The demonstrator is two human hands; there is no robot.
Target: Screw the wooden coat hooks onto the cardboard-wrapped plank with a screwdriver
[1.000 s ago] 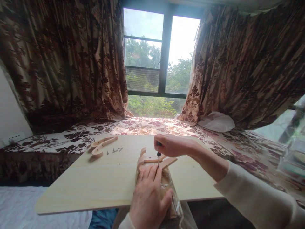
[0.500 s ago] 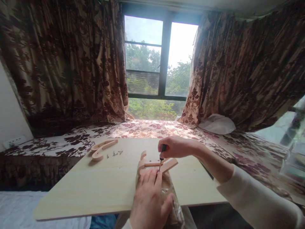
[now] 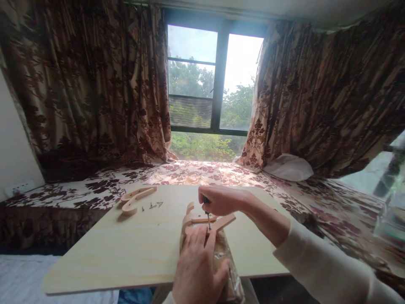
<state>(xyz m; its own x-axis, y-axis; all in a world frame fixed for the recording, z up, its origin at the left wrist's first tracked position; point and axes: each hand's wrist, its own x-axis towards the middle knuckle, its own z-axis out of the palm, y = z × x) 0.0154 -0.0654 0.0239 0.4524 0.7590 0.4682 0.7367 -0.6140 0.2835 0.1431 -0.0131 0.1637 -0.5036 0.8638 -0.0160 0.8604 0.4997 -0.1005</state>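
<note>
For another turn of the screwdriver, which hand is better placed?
The right hand, I'd judge: it grips the screwdriver from above, tip pointing down near the wooden piece. The left hand lies over the wrapped block, seemingly better placed for steadying.

Light source: daylight through the window (image 3: 216, 84), beyond the right hand (image 3: 218, 200); right pane blown out to white, bluish haze across the upper frame. Highlight: floral cover (image 3: 202, 169) just past the hand, washed pale. Dim areas: curtains (image 3: 85, 93) to either side beyond the hand, in brown shade. Shadow: soft, beneath curved wooden pieces (image 3: 129, 209) left of the hand. Definition: small screws (image 3: 160, 204) indistinct. Edges: wide-angle stretch; sleeve (image 3: 332, 261) and clear box (image 3: 390, 223), right of the hand, soft.
</note>
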